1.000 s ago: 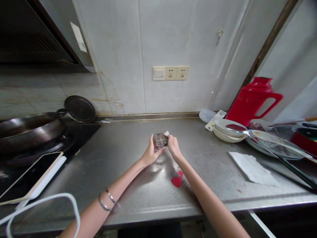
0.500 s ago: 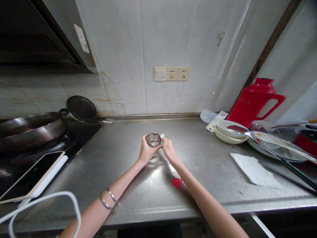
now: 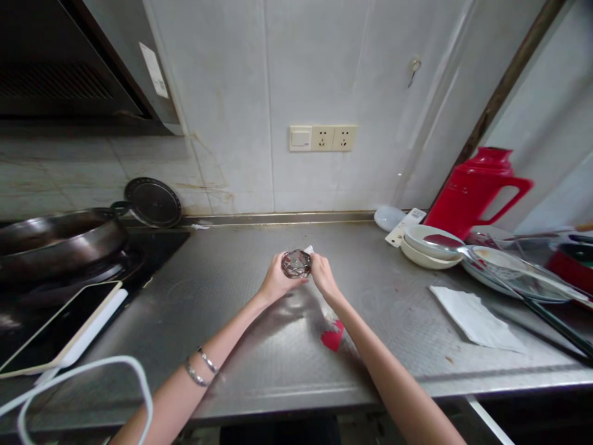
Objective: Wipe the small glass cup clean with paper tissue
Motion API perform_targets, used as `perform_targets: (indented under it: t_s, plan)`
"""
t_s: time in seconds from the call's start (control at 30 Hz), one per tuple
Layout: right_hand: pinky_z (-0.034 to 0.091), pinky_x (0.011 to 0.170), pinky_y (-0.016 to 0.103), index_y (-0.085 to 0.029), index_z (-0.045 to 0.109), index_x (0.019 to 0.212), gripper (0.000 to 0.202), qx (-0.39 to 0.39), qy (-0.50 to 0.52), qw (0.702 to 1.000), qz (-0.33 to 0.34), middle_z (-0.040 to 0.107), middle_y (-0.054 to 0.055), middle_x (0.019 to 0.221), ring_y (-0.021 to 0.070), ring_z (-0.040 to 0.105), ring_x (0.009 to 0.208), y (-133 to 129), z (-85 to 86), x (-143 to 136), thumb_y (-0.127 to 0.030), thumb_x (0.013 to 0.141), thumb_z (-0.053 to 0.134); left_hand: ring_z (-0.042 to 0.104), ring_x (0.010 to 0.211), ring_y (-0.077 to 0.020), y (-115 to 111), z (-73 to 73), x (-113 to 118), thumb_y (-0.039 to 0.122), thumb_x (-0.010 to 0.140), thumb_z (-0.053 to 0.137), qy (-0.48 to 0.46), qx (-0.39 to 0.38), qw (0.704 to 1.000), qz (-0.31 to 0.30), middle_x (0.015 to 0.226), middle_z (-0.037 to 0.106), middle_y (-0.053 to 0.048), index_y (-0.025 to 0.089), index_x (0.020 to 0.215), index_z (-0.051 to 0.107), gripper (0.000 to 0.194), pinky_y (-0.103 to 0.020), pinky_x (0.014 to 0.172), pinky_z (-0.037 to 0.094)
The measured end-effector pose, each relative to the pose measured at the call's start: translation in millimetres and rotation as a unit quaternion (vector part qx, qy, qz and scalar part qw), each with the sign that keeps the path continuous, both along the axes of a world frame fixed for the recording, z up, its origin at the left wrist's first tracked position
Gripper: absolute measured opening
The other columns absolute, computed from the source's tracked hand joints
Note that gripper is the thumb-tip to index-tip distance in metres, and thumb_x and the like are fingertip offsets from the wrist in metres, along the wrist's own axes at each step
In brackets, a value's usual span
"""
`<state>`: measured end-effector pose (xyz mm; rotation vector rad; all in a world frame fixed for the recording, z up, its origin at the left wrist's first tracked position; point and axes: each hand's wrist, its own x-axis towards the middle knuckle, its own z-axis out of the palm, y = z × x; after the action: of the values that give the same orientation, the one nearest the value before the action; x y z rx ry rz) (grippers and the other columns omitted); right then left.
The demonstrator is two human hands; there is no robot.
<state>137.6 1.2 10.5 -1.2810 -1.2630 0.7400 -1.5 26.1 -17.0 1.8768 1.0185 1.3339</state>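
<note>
A small clear glass bowl with a wavy rim is held above the steel counter. My left hand wraps round its left side and underside. At the bowl's right side, my right hand is closed on a bit of white tissue, whose tip shows above the fingers. The rest of the tissue is hidden by the hand. A red piece with a jagged edge lies on the counter by my right forearm.
On the left are a pan on the stove and a phone with a white cable. At right stand a red thermos, stacked bowls, plates with utensils, and a white napkin.
The glass bowl and my left hand have shifted slightly right. My right hand has moved a little right and up against the bowl's side. More of the red piece shows.
</note>
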Motion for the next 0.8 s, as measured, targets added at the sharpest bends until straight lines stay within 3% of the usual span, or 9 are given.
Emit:
perform_targets:
  t_s: [0.17, 0.33, 0.57, 0.8]
  plan:
    - [0.028, 0.054, 0.026, -0.022, 0.036, 0.056, 0.031, 0.001, -0.014, 1.0, 0.006, 0.041, -0.002, 0.055, 0.014, 0.038, 0.059, -4.9, -3.0, -8.9, -0.041, 0.08, 0.03, 0.054, 0.106, -0.0265, 1.1, -6.8, 1.6, 0.041, 0.048, 0.086, -0.019, 0.01, 0.995, 0.093, 0.11, 0.051, -0.011, 0.016, 0.114, 0.042, 0.082, -0.043, 0.092, 0.044]
    - [0.032, 0.056, 0.025, -0.021, 0.04, 0.058, 0.032, -0.006, -0.014, 1.0, 0.012, 0.045, -0.002, 0.057, 0.0141, 0.042, 0.06, -2.4, -9.4, -12.6, -0.041, 0.081, 0.03, 0.052, 0.105, -0.0248, 3.8, -7.7, -0.9, 0.041, 0.045, 0.087, -0.041, 0.022, 0.989, 0.141, 0.107, 0.049, -0.007, 0.018, 0.111, 0.043, 0.082, -0.041, 0.092, 0.043]
    - [0.028, 0.05, 0.025, -0.021, 0.039, 0.055, 0.033, -0.018, -0.016, 1.0, 0.007, 0.041, -0.003, 0.051, 0.0125, 0.038, 0.053, 11.3, -12.8, 8.6, -0.042, 0.08, 0.033, 0.056, 0.097, -0.0217, 12.7, -1.8, -8.7, 0.039, 0.049, 0.085, -0.063, 0.007, 0.987, 0.149, 0.101, 0.053, -0.005, 0.018, 0.108, 0.048, 0.073, -0.037, 0.089, 0.044]
    - [0.029, 0.051, 0.024, -0.021, 0.039, 0.048, 0.039, -0.018, -0.04, 0.999, 0.001, 0.036, -0.004, 0.046, 0.0111, 0.035, 0.05, 23.4, -26.6, 21.3, -0.049, 0.075, 0.041, 0.058, 0.096, -0.0224, 16.4, 3.0, -15.0, 0.042, 0.051, 0.083, -0.06, -0.024, 0.99, 0.128, 0.104, 0.055, -0.008, 0.015, 0.11, 0.05, 0.073, -0.037, 0.086, 0.047]
